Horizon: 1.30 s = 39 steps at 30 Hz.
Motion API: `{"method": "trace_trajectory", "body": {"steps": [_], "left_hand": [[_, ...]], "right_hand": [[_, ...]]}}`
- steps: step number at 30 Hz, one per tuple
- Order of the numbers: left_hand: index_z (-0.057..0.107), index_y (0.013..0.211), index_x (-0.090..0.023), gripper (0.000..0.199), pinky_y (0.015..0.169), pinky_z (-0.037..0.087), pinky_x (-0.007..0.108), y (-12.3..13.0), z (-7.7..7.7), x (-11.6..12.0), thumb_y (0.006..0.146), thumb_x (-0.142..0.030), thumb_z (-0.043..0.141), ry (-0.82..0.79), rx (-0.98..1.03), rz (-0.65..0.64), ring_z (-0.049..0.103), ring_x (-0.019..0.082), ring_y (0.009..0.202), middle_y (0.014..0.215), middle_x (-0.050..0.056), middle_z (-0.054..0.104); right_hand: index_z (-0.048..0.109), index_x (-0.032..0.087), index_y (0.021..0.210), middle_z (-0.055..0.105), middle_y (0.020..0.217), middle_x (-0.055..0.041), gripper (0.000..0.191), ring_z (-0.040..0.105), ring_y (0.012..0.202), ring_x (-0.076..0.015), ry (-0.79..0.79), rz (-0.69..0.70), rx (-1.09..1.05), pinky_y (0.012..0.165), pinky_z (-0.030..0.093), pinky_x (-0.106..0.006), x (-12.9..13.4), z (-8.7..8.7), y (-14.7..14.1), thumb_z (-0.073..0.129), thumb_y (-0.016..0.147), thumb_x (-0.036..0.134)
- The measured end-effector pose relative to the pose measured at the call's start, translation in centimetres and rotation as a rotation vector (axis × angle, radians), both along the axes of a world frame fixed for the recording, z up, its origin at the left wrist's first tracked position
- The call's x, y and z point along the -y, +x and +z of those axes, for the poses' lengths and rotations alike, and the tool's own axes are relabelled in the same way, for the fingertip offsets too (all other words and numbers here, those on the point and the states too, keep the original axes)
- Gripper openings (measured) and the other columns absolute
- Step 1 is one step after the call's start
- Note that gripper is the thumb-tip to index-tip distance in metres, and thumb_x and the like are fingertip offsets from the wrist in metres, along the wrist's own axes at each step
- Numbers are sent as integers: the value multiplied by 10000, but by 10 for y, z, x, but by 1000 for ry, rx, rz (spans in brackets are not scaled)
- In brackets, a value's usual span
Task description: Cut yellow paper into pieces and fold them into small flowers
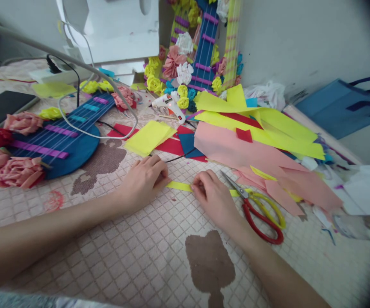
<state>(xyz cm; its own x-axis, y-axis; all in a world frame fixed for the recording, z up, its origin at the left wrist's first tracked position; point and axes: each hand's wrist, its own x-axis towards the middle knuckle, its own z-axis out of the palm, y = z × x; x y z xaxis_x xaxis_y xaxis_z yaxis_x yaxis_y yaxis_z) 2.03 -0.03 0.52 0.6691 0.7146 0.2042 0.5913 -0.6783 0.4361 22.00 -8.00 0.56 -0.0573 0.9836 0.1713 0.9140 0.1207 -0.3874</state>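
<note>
A narrow yellow paper strip stretches between both hands, just above or on the quilted tablecloth. My left hand pinches its left end with curled fingers. Closed on the strip further right is my right hand, and more yellow shows beyond that hand. Scissors with red and yellow handles lie right beside my right hand, blades toward the upper left. Behind my left hand rests a stack of yellow paper pieces on red paper.
A blue paper guitar with paper roses lies at left near a dark tablet. A white glue gun stands behind. Pink sheets and yellow sheets cover the right back. A white cable arches over the left side.
</note>
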Motion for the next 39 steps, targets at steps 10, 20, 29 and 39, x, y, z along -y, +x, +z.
{"method": "trace_trajectory", "body": {"steps": [10, 20, 29, 39], "left_hand": [[595, 885, -154, 106, 675, 463, 288, -10, -2, -10, 831, -201, 516, -205, 181, -51, 558, 152, 749, 876, 48, 593], [661, 833, -175, 142, 659, 459, 262, 19, 24, 6, 801, -302, 607, -344, 135, -140, 619, 159, 724, 802, 25, 698], [679, 721, -156, 167, 569, 448, 216, 18, 28, 13, 798, -283, 602, -587, 271, -61, 602, 128, 618, 668, 14, 682], [688, 695, -156, 183, 511, 408, 189, 13, 28, 7, 774, -304, 615, -655, 263, -56, 562, 105, 557, 604, -4, 660]], "right_hand": [[472, 205, 795, 547, 867, -34, 112, 571, 746, -167, -52, 31, -8, 610, 433, -281, 1, 9, 0, 471, 845, 106], [492, 206, 824, 593, 813, -30, 107, 573, 729, -161, 101, 163, -54, 602, 419, -264, 11, 17, 0, 436, 891, 145], [586, 198, 880, 635, 796, -12, 167, 588, 676, -128, -198, 17, -836, 559, 460, -232, 11, 14, -8, 632, 796, 334], [626, 180, 897, 656, 662, 8, 236, 575, 451, -94, -314, -38, -1054, 386, 399, -196, 11, 11, -4, 640, 787, 388]]}}
